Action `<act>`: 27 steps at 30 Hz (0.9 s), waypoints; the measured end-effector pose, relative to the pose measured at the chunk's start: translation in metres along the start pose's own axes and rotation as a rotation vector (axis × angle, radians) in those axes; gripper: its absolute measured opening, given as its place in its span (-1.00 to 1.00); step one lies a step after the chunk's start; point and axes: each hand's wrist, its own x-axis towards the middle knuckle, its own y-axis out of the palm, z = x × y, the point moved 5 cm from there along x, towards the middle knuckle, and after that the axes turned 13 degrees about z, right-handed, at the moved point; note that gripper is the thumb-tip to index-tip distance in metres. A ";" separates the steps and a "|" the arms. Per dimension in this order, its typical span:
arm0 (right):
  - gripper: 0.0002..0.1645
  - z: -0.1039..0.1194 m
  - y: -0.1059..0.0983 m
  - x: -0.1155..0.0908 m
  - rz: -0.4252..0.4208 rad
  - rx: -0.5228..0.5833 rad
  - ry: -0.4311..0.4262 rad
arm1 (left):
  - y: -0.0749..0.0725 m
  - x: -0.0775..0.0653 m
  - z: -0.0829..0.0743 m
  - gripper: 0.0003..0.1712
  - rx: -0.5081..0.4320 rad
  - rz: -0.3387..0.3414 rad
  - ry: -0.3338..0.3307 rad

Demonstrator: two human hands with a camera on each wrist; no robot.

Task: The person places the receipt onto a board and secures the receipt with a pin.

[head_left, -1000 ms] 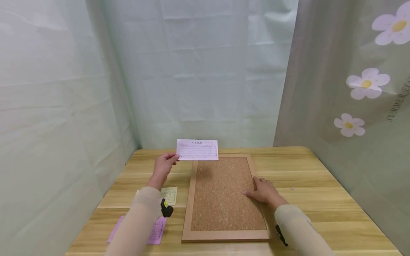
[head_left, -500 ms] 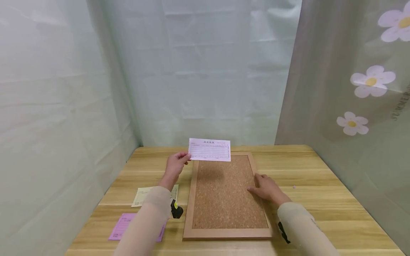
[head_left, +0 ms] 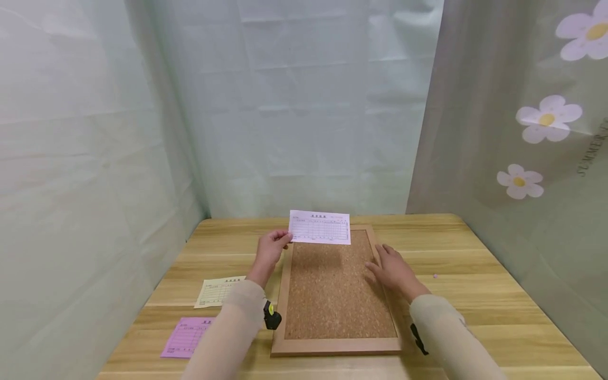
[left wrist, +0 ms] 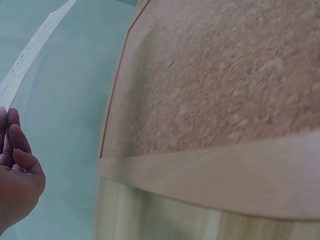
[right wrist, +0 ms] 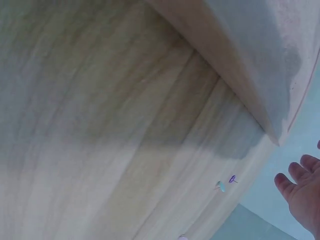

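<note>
My head view's looking forward-down toward the tabletop's far edge (head_left: pixel 408 219); wrist views are sitting closer, sharing the corkboard frame (head_left: pixel 337 346).

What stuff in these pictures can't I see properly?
Yellow paper: head view, right part hidden by the left sleeve.
Purple paper: head view, right part hidden by that sleeve too.
White paper: head view, small print too tiny to read.
Right hand: right wrist view, cut off by the right edge.
Lowest pin: right wrist view, cut off by the bottom edge.
</note>
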 end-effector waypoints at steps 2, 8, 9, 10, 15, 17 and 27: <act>-0.13 0.003 -0.001 0.001 -0.012 -0.012 -0.008 | 0.002 -0.001 0.002 -0.81 -0.003 -0.003 -0.003; -0.15 0.007 -0.003 0.003 -0.028 -0.026 -0.019 | 0.009 -0.002 0.007 -0.82 -0.031 0.000 0.000; -0.15 0.008 -0.004 0.003 -0.029 -0.028 -0.019 | 0.010 -0.003 0.007 -0.83 -0.035 0.001 0.000; -0.15 0.008 -0.004 0.003 -0.030 -0.027 -0.019 | 0.012 -0.004 0.008 -0.83 -0.037 0.004 0.002; -0.13 0.010 -0.005 0.006 -0.029 -0.032 -0.026 | 0.018 -0.007 0.012 -0.85 -0.008 0.007 -0.015; -0.13 0.011 -0.005 0.007 -0.028 -0.030 -0.030 | 0.021 -0.008 0.014 -0.85 0.007 0.009 -0.023; -0.10 0.019 -0.004 0.010 -0.033 -0.035 -0.033 | 0.034 -0.011 0.026 -0.81 0.083 0.014 -0.084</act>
